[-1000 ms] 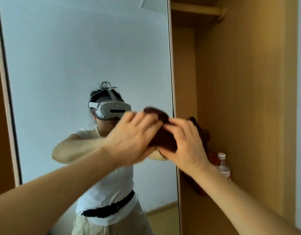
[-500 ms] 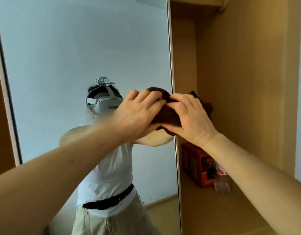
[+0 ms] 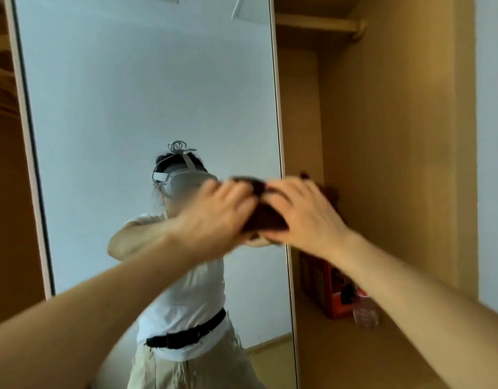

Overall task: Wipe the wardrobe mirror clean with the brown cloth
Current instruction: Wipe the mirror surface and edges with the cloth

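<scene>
Both hands, left hand (image 3: pixel 222 217) and right hand (image 3: pixel 304 217), gripped the soft, light brown cloth (image 3: pixel 266 220), bunched, near the mirror (image 3: pixel 147 94) right edge.

You are in a home, most likely a bedroom, standing right in front of a wardrobe. A tall mirror (image 3: pixel 147 88) fills the left door, with a thin pale frame (image 3: pixel 31 153) down its side. On the right the wardrobe stands open, and its walls (image 3: pixel 396 136) are plain yellow-brown wood. High up at the far end a wooden rail (image 3: pixel 318 23) runs across (the kind you hang clothes on). Low down on the wardrobe floor sit a red box (image 3: pixel 337 301) and a clear plastic bottle (image 3: pixel 365 313), just beside each other. In the mirror you see a plain pale wall and a strip of wooden floor.
</scene>
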Available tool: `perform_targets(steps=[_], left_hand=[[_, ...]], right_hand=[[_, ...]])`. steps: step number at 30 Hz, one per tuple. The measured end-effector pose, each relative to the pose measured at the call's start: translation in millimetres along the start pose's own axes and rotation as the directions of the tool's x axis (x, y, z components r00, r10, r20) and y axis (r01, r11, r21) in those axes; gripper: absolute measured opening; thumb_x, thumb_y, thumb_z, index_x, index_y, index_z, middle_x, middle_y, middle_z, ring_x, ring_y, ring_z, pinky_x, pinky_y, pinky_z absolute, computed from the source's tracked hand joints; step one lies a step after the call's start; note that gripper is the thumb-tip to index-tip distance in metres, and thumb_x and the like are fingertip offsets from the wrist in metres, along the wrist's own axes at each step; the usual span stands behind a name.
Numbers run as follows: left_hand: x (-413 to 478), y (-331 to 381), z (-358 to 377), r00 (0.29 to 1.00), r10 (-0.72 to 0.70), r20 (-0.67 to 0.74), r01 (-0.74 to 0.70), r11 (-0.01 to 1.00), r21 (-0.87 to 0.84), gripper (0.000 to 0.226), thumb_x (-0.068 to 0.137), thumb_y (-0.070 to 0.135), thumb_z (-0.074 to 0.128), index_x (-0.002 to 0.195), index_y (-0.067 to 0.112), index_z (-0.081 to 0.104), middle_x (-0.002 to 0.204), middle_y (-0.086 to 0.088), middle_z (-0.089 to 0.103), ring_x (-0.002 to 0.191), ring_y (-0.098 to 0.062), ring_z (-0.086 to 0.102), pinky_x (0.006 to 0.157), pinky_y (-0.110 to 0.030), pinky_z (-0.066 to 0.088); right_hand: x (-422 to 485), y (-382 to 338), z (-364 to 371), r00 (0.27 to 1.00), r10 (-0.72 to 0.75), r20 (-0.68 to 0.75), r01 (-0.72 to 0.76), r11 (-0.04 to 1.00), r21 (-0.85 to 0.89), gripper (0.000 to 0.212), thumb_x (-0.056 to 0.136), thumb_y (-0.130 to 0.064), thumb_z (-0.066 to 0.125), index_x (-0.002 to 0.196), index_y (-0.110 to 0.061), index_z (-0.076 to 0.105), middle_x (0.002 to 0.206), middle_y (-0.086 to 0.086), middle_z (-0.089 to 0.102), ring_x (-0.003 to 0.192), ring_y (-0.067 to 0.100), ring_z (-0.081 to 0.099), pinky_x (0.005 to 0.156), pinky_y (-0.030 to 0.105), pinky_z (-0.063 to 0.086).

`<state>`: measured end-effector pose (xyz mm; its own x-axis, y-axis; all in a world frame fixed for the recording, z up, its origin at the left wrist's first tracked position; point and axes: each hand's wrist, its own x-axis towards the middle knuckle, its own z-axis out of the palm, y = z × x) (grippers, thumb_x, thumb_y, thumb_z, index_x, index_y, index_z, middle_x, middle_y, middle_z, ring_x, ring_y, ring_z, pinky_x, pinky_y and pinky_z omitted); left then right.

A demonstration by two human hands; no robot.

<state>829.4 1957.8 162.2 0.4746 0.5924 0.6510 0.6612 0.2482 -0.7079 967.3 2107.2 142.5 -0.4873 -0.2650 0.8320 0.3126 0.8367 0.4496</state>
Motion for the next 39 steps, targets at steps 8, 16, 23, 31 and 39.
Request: perform_targets(steps=[8,16,23,31,39], left_hand=[[4.0,-77.0,-22.8,0.960,-0.231,-0.160,0.246,0.966,0.078,0.053,0.083,0.040,0.052,0.117,0.000,0.058,0.113,-0.022,0.056,0.091,-0.038,0.050,0.072,-0.047,0.038],[-142.1,26.6,16.8,0.997,-0.073,0.019,0.074,0.996,-0.044,0.037,0.093,0.037,0.045,0.110,0.005,0.051,0.109,-0.019,0.057,0.087,-0.035,0.055,0.082,-0.049,0.041],[-70.6,-33.2,-21.3,0.992,-0.106,-0.063,0.109,0.992,0.057,0.046,0.087,0.042,0.055,0.104,0.000,0.058,0.107,-0.026,0.061,0.086,-0.039,0.061,0.073,-0.043,0.039],[-65.3,-44.1,-22.9,0.971,-0.225,-0.084,0.229,0.973,0.042,0.044,0.088,0.038,0.056,0.111,0.001,0.062,0.111,-0.023,0.060,0.089,-0.040,0.056,0.072,-0.043,0.037],[-168.2,47.0,5.2,0.983,-0.047,0.176,0.068,0.991,-0.118,0.023,0.092,0.025,0.057,0.099,0.004,0.065,0.104,-0.019,0.061,0.084,-0.034,0.057,0.085,-0.048,0.045]], right_hand=[[90.7,-19.6,1.7,0.959,0.164,-0.231,-0.161,0.986,0.032,0.056,0.078,-0.049,0.062,0.127,-0.025,0.056,0.125,0.009,0.053,0.113,0.031,0.048,0.095,0.044,0.033],[-43.6,-90.9,53.7,0.972,-0.237,0.002,0.236,0.971,0.047,0.062,0.081,-0.054,0.054,0.134,-0.025,0.038,0.129,0.009,0.042,0.116,0.028,0.045,0.096,0.045,0.035],[46.8,-36.2,19.3,0.963,-0.258,-0.083,0.257,0.966,-0.020,0.064,0.079,-0.055,0.058,0.129,-0.016,0.057,0.120,0.019,0.059,0.104,0.038,0.057,0.086,0.049,0.043],[46.5,-60.4,42.3,0.948,0.045,-0.314,-0.048,0.999,-0.001,0.054,0.081,-0.048,0.057,0.128,-0.021,0.056,0.120,0.015,0.057,0.105,0.037,0.053,0.087,0.045,0.035],[-82.6,-131.6,67.9,0.991,-0.122,0.049,0.118,0.990,0.078,0.067,0.075,-0.049,0.060,0.133,-0.024,0.041,0.125,0.012,0.048,0.111,0.031,0.045,0.089,0.044,0.038]])
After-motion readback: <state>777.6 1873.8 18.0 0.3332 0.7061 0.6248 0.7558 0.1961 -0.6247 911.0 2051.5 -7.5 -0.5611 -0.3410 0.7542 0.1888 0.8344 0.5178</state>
